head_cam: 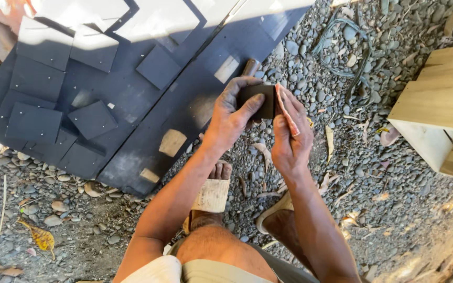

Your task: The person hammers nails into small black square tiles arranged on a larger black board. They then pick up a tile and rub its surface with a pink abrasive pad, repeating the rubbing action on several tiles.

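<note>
No packages, labels, signs or screens show anywhere in this view.

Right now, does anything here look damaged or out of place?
The black panel has bare tan patches where squares appear missing. The left hand holds a dark block; the right hand holds sandpaper.
</note>
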